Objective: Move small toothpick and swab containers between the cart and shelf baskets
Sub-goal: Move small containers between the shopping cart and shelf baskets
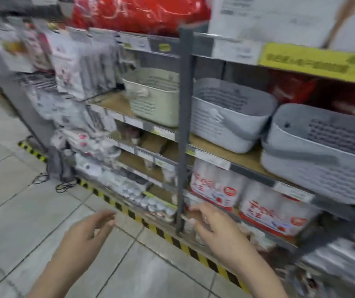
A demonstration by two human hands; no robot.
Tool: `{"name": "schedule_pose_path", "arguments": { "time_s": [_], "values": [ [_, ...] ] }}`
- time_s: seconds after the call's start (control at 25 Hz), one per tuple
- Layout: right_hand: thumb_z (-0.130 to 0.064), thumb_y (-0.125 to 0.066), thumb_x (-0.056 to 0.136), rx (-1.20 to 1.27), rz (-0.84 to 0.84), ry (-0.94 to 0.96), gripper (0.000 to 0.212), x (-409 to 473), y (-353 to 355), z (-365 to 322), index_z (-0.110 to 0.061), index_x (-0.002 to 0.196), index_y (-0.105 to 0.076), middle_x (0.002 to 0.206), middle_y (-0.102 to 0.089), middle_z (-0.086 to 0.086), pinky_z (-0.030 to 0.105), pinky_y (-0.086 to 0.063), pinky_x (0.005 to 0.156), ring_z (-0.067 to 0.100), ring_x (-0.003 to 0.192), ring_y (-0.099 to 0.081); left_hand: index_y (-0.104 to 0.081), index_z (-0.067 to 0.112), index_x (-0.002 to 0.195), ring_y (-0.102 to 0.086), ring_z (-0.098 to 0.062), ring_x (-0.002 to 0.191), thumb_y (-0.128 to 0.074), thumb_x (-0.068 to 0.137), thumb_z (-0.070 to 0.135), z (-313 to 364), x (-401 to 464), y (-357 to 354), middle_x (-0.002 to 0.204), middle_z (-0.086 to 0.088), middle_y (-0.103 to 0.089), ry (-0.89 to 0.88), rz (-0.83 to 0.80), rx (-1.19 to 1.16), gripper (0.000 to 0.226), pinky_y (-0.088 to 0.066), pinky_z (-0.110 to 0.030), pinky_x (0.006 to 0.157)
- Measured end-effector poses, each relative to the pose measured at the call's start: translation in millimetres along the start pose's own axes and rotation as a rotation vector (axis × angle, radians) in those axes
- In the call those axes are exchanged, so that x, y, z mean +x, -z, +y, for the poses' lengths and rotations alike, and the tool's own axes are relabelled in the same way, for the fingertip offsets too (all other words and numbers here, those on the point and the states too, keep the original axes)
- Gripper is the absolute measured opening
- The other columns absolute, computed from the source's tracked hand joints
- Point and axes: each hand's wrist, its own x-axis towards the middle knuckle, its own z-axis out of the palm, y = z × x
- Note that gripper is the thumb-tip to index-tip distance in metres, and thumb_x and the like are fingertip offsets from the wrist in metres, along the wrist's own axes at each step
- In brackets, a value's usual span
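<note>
The picture is blurred by motion. My left hand [90,231] hangs over the floor tiles with loosely curled fingers and holds nothing. My right hand [213,224] reaches toward the lowest shelf by the dark upright post [184,125], fingers relaxed; I cannot make out anything in it. Small white containers [150,204] lie in a row on the bottom shelf left of the post. Two large white tubs with red labels [215,186] [277,211] stand to the right. Grey baskets [230,112] [322,151] and a cream basket [152,100] sit on the shelf above.
Yellow and black hazard tape [157,230] runs along the shelf base on the grey tiled floor [32,211]. Hanging packets [64,67] crowd the rack end at the left. Red bags [142,11] fill the top shelf. A shiny metal edge [344,261] shows at the lower right.
</note>
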Motion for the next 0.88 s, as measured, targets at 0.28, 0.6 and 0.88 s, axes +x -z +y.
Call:
{"name": "schedule_pose_path", "arguments": {
  "time_s": [0.28,0.6,0.88],
  "values": [
    [-0.042,-0.045,0.097,-0.009,-0.009,0.001,0.030,99,-15,-63,-0.040,0.126,-0.048,0.128,-0.048,-0.023,0.022,-0.041,0.094,-0.003,0.114,-0.045,-0.059,0.029,0.112,-0.059,-0.005,0.102,-0.053,0.095,0.026,-25,100,74,0.106,0.014,-0.065,-0.051,0.069,-0.076,0.019,-0.041,-0.017,0.077],
    [-0.041,-0.042,0.097,-0.072,0.150,0.034,0.029,233,17,-90,-0.038,0.126,-0.047,0.118,-0.043,-0.029,0.015,-0.034,0.092,-0.007,0.114,-0.041,-0.054,0.037,0.119,-0.052,0.016,0.098,-0.048,0.096,0.031,25,245,89,0.109,0.028,-0.058,-0.275,-0.030,-0.092,0.024,-0.043,-0.005,0.077],
    [-0.021,-0.045,0.096,-0.229,0.615,0.044,0.030,352,55,-99,-0.016,0.123,-0.056,0.117,-0.055,-0.005,0.028,-0.035,0.095,0.010,0.111,-0.045,-0.053,0.033,0.125,-0.050,0.011,0.097,-0.046,0.096,0.035,46,370,122,0.118,0.024,-0.053,-0.399,0.090,0.035,0.030,-0.035,-0.006,0.077]
  ]
}}
